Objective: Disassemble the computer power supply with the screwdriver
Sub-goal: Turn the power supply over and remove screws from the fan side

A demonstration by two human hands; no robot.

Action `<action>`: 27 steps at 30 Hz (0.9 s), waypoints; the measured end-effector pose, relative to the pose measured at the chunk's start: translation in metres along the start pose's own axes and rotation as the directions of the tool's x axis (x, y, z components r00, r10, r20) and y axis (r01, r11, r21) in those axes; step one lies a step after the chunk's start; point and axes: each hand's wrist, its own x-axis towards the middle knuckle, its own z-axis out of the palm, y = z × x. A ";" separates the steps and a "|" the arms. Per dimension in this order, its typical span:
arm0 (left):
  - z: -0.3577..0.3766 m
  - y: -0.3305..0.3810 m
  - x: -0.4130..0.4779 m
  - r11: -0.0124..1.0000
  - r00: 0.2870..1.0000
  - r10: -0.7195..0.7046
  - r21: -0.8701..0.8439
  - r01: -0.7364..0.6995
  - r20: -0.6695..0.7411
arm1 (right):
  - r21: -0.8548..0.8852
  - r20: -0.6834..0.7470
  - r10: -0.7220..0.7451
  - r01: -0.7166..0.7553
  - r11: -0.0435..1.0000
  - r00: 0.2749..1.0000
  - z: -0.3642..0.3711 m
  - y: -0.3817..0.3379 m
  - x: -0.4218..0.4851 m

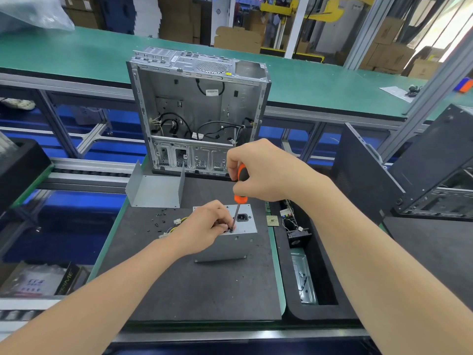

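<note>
Power supply (225, 248): grey metal box with a black socket on its top face, centre of frame on the dark worktop (192, 283). Left hand (204, 226) fingers (222, 225) curled, pinching round the screwdriver (242, 172) tip at the top face's near edge. Right hand (263, 170) wrapped round the orange-and-black handle, shaft near upright. Loose screws (160, 221) and yellow cables (176, 224) left of the box. Bent grey cover (156, 190) behind. Open computer case (197, 111) upright beyond, label too small to read. Lower left, a box (51, 280), lettering only partly legible. Green conveyor (76, 55) and cardboard cartons (238, 39) across the top.
</note>
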 end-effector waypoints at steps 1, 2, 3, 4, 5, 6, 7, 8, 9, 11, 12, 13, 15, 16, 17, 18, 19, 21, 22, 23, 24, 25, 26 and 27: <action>0.000 0.000 0.000 1.000 1.000 0.001 0.001 -0.001 0.002 | 0.002 -0.006 0.007 -0.007 1.000 1.000 0.001 0.001 0.000; 0.000 -0.001 0.000 1.000 1.000 0.001 0.002 -0.001 0.004 | 0.005 -0.012 0.011 -0.011 1.000 1.000 0.001 0.001 0.000; 0.000 -0.001 0.000 1.000 1.000 0.000 0.002 0.000 0.005 | 0.008 -0.020 0.012 -0.012 1.000 1.000 0.001 0.001 0.000; 0.001 -0.001 0.000 1.000 1.000 0.000 0.001 0.000 0.005 | 0.009 -0.030 0.007 -0.007 1.000 1.000 0.002 0.001 0.001; 0.001 -0.002 0.000 1.000 1.000 0.001 -0.001 -0.001 0.006 | 0.011 -0.040 -0.001 0.001 1.000 0.999 0.002 0.001 0.001; 0.001 -0.002 0.000 1.000 1.000 0.001 -0.003 -0.001 0.009 | 0.014 -0.048 -0.011 0.012 1.000 0.999 0.003 0.001 0.001; 0.002 -0.002 0.000 1.000 1.000 0.000 -0.005 0.000 0.012 | 0.016 -0.049 -0.026 0.027 1.000 0.998 0.003 0.001 0.001; 0.002 -0.003 0.000 1.000 1.000 0.001 -0.006 -0.001 0.014 | 0.014 -0.046 -0.044 0.045 0.999 0.998 0.004 0.001 0.001; 0.002 -0.003 0.001 1.000 1.000 0.003 -0.006 -0.003 0.015 | 0.005 -0.037 -0.064 0.064 0.998 0.997 0.004 0.001 0.001; 0.002 -0.004 0.001 1.000 1.000 0.004 -0.005 -0.003 0.016 | -0.033 0.002 -0.108 0.108 0.994 0.994 0.003 0.000 0.002; 0.002 -0.004 0.001 1.000 1.000 0.004 -0.005 -0.004 0.019 | -0.055 0.024 -0.126 0.127 0.990 0.992 0.003 0.001 0.002; 0.002 -0.004 0.001 1.000 1.000 0.004 -0.005 -0.004 0.021 | -0.073 0.040 -0.130 0.132 0.988 0.991 0.004 0.001 0.002; 0.002 -0.003 0.001 1.000 1.000 0.005 0.007 -0.005 0.029 | -0.127 0.034 -0.083 0.087 0.988 0.996 0.007 -0.001 0.003; 0.002 -0.002 0.001 1.000 1.000 0.007 0.017 -0.007 0.031 | -0.177 0.011 -0.040 0.042 0.983 0.999 0.009 -0.002 0.004; 0.002 -0.002 0.002 1.000 1.000 0.012 0.024 -0.013 0.028 | -0.227 -0.019 -0.001 -0.003 0.974 1.000 0.011 -0.004 0.006; 0.003 -0.001 0.002 1.000 1.000 0.016 0.023 -0.017 0.024 | -0.243 -0.039 0.007 -0.016 0.970 0.999 0.012 -0.005 0.007; 0.004 -0.001 0.002 1.000 1.000 0.017 0.016 -0.017 0.020 | -0.225 -0.038 -0.020 0.011 0.974 0.999 0.012 -0.006 0.008; 0.005 -0.001 0.002 1.000 1.000 0.010 0.014 -0.010 0.017 | -0.149 0.017 -0.112 0.113 0.982 0.994 0.010 -0.008 0.008; 0.006 -0.001 0.002 1.000 1.000 0.008 0.027 -0.008 0.016 | -0.122 0.054 -0.153 0.158 0.980 0.987 0.007 -0.007 0.007; 0.006 -0.001 0.002 0.999 1.000 0.008 0.040 -0.008 0.012 | -0.093 0.090 -0.176 0.185 0.978 0.980 0.004 -0.007 0.005; 0.007 -0.001 0.002 0.999 1.000 0.012 0.053 -0.012 0.002 | -0.069 0.116 -0.193 0.201 0.977 0.974 0.002 -0.006 0.004; 0.007 -0.001 0.003 0.998 1.000 0.018 0.063 -0.018 -0.006 | -0.057 0.130 -0.200 0.209 0.976 0.971 0.001 -0.006 0.003; 0.008 0.000 0.003 0.997 1.000 0.022 0.071 -0.021 -0.008 | -0.064 0.127 -0.198 0.207 0.976 0.972 0.002 -0.007 0.002; 0.008 0.000 0.003 0.997 1.000 0.024 0.076 -0.024 -0.003 | -0.094 0.111 -0.179 0.189 0.977 0.978 0.004 -0.007 0.002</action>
